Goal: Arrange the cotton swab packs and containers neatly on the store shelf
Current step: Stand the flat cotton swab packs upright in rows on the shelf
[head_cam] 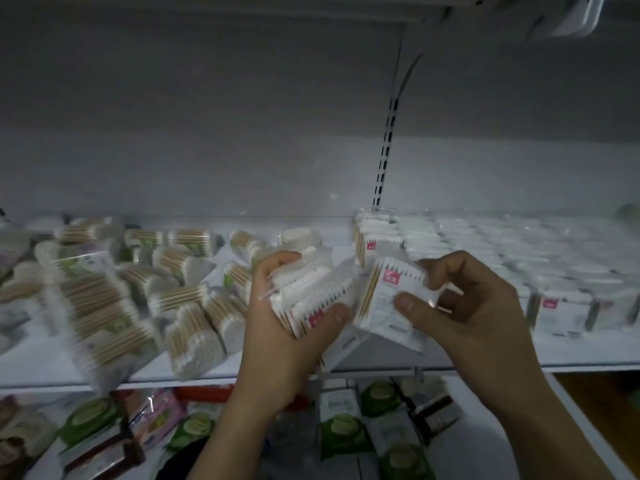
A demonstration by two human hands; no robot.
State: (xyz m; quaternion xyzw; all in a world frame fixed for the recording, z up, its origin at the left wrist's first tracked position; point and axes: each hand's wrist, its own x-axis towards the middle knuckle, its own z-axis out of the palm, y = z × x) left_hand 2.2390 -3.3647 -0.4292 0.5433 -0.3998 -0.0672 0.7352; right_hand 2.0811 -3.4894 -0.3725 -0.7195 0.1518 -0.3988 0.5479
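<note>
My left hand grips a stack of several flat cotton swab packs, white tips up, with small red labels. My right hand pinches a single pack of the same kind, thumb on its front, just right of the stack. Both hands hover over the front edge of the white shelf. Loose packs with wooden sticks lie jumbled on the shelf's left half. Neat rows of white packs fill its right half.
A slotted upright runs up the grey back wall. Another shelf edge sits overhead at the top right. Below, a lower shelf holds green round-labelled packets and pink and brown packets.
</note>
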